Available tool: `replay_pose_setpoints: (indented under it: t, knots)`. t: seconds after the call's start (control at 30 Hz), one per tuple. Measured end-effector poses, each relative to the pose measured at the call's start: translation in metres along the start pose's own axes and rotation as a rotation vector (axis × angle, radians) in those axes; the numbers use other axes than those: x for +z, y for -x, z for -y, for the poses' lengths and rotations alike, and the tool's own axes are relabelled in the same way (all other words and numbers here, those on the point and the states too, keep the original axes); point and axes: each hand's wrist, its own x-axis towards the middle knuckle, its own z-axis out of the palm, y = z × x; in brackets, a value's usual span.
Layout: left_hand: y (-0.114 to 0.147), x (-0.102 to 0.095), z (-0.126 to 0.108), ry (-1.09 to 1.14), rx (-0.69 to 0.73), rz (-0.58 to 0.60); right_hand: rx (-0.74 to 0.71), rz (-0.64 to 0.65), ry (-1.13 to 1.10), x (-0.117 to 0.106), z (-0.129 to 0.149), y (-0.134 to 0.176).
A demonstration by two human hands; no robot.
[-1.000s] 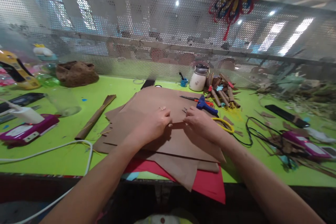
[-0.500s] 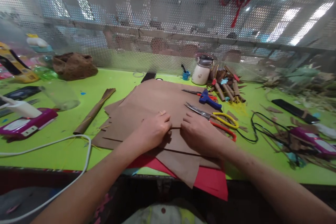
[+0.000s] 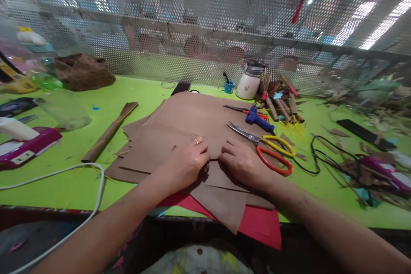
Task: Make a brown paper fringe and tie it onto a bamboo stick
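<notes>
Over a stack of brown paper sheets (image 3: 192, 111), both hands work close together on a narrow brown paper strip (image 3: 214, 160). My left hand (image 3: 189, 160), with a ring on one finger, is closed on the strip's left part, where small ridges like folds show under the fingertips. The fingers of my right hand (image 3: 242, 162) are curled in and pinch the strip's right end; part of it is hidden beneath them. Just beyond the right hand lie scissors (image 3: 253, 138) with one yellow and one red handle, on the sheets' right side.
A blue glue gun (image 3: 257, 120) rests near a second pair of scissors (image 3: 239, 108). Rolled paper bundles (image 3: 282, 102) and a white jar (image 3: 249, 81) stand behind. Left are a tied paper roll (image 3: 111, 132) and a purple power strip (image 3: 35, 147). Red paper (image 3: 261, 222) overhangs the front edge.
The camera view has shifted slightly, so the table's things sit a little differently. Both hands stay at the strip, with more of its ridged part showing under my left fingers.
</notes>
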Motion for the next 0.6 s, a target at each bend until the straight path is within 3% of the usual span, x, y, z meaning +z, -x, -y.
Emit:
replay_pose_setpoints:
  t: [0.23, 0.6]
  knots:
    - [-0.003, 0.009, -0.001, -0.014, -0.028, 0.015, 0.045, 0.037, -0.103, 0.002, 0.001, 0.002]
    - [-0.003, 0.014, 0.005, 0.131, -0.188, 0.073, 0.194, 0.069, -0.404, -0.007, -0.009, 0.001]
